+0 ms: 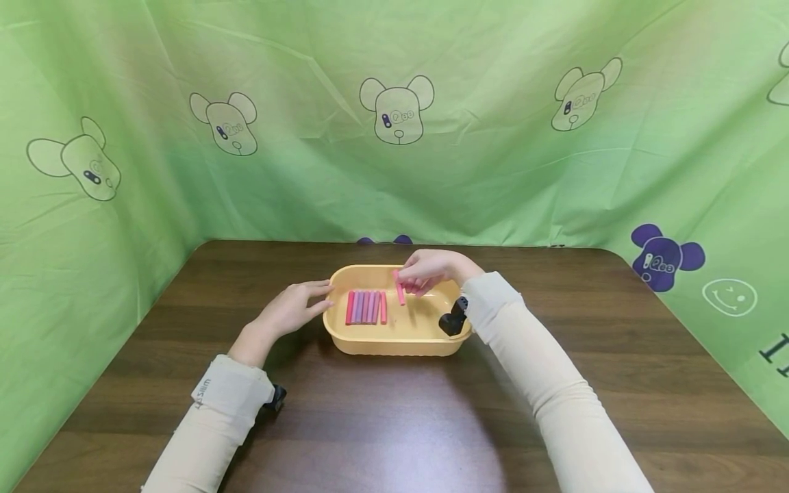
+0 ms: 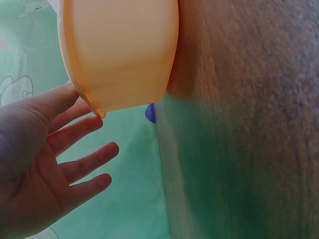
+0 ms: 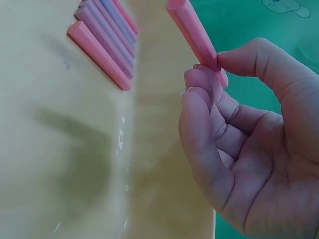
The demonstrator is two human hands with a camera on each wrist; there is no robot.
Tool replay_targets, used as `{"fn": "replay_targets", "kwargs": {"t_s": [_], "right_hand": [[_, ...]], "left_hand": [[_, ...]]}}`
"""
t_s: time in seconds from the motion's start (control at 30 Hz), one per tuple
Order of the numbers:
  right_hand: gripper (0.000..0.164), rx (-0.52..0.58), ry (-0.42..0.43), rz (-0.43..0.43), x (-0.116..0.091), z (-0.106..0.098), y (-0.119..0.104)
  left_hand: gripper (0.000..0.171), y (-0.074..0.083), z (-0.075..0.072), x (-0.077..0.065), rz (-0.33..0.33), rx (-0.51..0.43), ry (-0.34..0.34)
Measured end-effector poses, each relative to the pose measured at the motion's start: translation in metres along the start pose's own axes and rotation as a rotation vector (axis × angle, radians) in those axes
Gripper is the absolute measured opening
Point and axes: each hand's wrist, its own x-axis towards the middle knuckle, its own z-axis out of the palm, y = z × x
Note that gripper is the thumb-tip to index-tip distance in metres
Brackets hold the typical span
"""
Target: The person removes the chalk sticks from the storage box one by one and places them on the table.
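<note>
A pink chalk-like stick [image 3: 194,35] is pinched between the thumb and fingertips of my right hand [image 1: 427,268], close to one end. The hand holds it above the inside of a yellow plastic basin [image 1: 394,348]. Several pink and purple sticks [image 1: 364,307] lie side by side in a row on the left part of the basin floor. A single pink stick [image 3: 99,55] forms the right end of that row. At the basin's left end, my left hand [image 2: 50,144] touches the rim [image 2: 75,89] with its fingers spread and fairly straight.
The basin stands on a dark brown wooden table [image 1: 296,424]. Behind and beside the table hangs a green cloth [image 1: 481,185] printed with bear heads. A black wrist camera [image 1: 453,319] on the right sleeve overlaps the basin's right end.
</note>
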Motion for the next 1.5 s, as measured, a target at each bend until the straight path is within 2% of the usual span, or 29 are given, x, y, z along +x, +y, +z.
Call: {"fn": "replay_targets", "kwargs": {"t_s": [0.3,0.53,1.5], "right_hand": [[0.019,0.041,0.03,-0.042,-0.01,-0.005,0.003],[0.015,0.085,0.047,-0.036,-0.017,-0.01,0.008],[0.014,0.113,0.078,-0.093,-0.056,-0.024,0.041]], "left_hand": [[0.043,-0.001,0.001,0.001,0.003,0.003,-0.001],[0.043,-0.002,0.001,0.001,0.006,0.005,-0.001],[0.043,-0.003,0.004,0.0,0.009,0.007,0.011]]}}
